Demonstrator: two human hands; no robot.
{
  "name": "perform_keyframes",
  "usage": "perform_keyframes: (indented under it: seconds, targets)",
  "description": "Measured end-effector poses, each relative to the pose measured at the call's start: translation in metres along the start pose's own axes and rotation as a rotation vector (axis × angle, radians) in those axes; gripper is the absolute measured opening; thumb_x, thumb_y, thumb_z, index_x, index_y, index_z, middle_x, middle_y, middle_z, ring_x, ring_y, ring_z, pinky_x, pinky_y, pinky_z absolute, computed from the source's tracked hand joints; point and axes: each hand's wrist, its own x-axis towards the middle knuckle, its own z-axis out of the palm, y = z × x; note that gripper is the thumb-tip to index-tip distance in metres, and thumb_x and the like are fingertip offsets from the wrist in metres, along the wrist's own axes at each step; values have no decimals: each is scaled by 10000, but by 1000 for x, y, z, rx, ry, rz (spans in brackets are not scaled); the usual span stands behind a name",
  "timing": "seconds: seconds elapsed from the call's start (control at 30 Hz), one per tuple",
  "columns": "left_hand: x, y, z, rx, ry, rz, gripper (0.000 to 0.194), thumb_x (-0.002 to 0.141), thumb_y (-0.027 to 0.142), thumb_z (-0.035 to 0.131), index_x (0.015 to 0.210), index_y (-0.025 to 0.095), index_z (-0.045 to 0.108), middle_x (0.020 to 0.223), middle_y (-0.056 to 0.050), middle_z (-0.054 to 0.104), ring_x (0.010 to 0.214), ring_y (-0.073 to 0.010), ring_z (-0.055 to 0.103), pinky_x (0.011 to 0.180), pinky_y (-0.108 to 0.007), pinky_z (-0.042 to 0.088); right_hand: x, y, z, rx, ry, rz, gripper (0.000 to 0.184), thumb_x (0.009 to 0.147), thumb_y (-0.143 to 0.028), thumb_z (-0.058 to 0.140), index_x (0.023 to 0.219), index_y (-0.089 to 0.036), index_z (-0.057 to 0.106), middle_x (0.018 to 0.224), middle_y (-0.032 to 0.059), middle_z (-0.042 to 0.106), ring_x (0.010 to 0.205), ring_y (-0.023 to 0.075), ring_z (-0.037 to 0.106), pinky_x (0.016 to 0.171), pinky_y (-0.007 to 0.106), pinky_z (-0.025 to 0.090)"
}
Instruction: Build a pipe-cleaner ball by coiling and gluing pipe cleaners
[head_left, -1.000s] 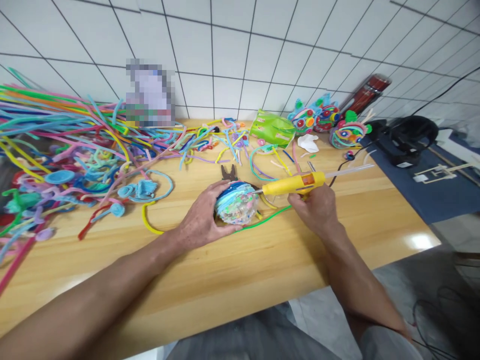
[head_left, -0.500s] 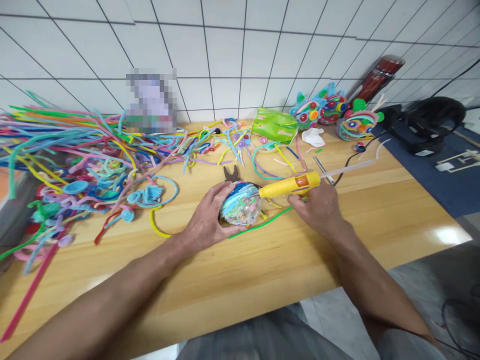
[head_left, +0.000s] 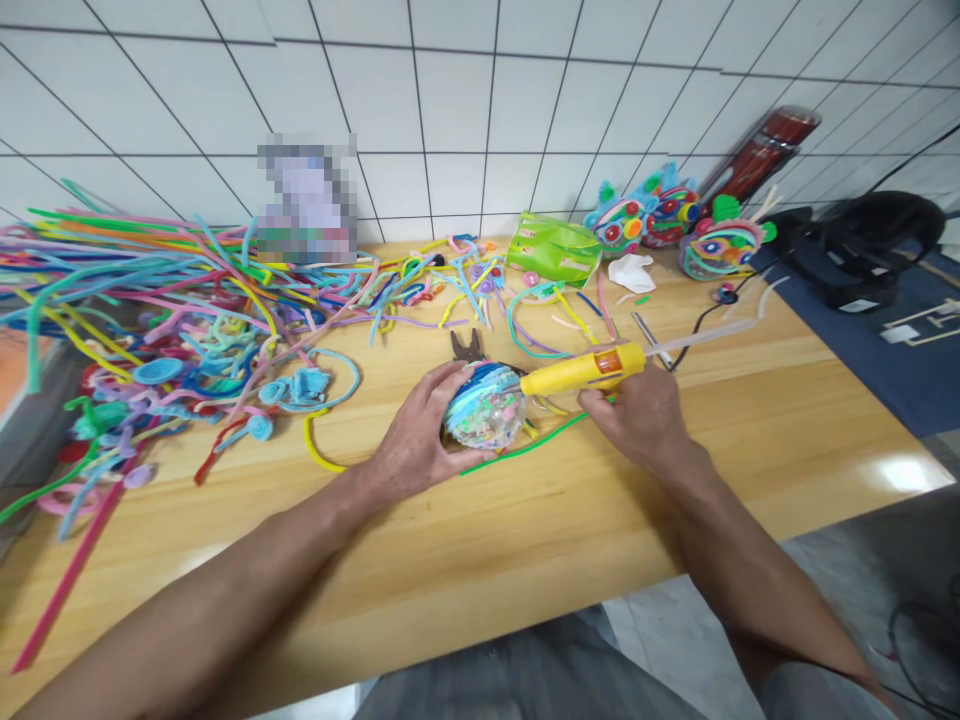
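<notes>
My left hand (head_left: pixel 421 425) is wrapped round the left side of a ball (head_left: pixel 486 408), banded with blue and turquoise pipe cleaners above and clear with coloured bits below. In my right hand (head_left: pixel 637 410) is a yellow glue gun (head_left: pixel 581 370), a clear glue stick jutting from its back. The gun's nozzle meets the ball's upper right side; whether it touches cannot be made out. A green pipe cleaner (head_left: pixel 536 447) runs from beneath the ball toward my right hand. Just behind the ball lie dark pliers (head_left: pixel 466 346), their handles hidden.
Piled pipe cleaners (head_left: pixel 150 270) cover the table's left side. Along the tiled wall sit a green packet (head_left: pixel 553 250), crumpled tissue (head_left: pixel 631 273), several decorated balls (head_left: pixel 716 248) and a red flask (head_left: pixel 772 150). A black headset (head_left: pixel 862 250) rests on dark cloth at right.
The camera view has shifted, then steadied. Both hands keep their grips, and the glue gun's nozzle has stayed at the ball's upper right side.
</notes>
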Motion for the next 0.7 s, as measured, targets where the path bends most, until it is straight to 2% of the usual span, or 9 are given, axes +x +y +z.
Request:
perform_keyframes:
  seconds: [0.3, 0.53, 0.7]
  targets:
    - [2, 1, 0, 3, -5, -1, 1049, 803, 477, 908, 1636, 277, 303, 1552, -181, 543, 1475, -354, 502, 1214, -588, 496, -3, -1, -1, 64, -26, 6, 275, 843, -301, 597, 1026, -154, 739, 879, 128, 732, 818, 318, 699, 724, 433, 562]
    - [2, 1, 1, 8, -4, -1, 1049, 807, 484, 902, 1639, 276, 298, 1553, -176, 539, 1476, -349, 502, 1217, -583, 496, -2, -7, -6, 92, -34, -56, 302, 854, -262, 587, 1087, -146, 739, 932, 137, 751, 817, 306, 715, 721, 414, 564]
    - [2, 2, 1, 7, -5, -10, 1042, 816, 489, 894, 1641, 284, 292, 1558, -169, 539, 1478, -346, 503, 1216, -584, 496, 0, -5, -7, 32, -26, -42, 276, 839, -264, 587, 1036, -144, 739, 884, 125, 735, 799, 299, 696, 706, 399, 542]
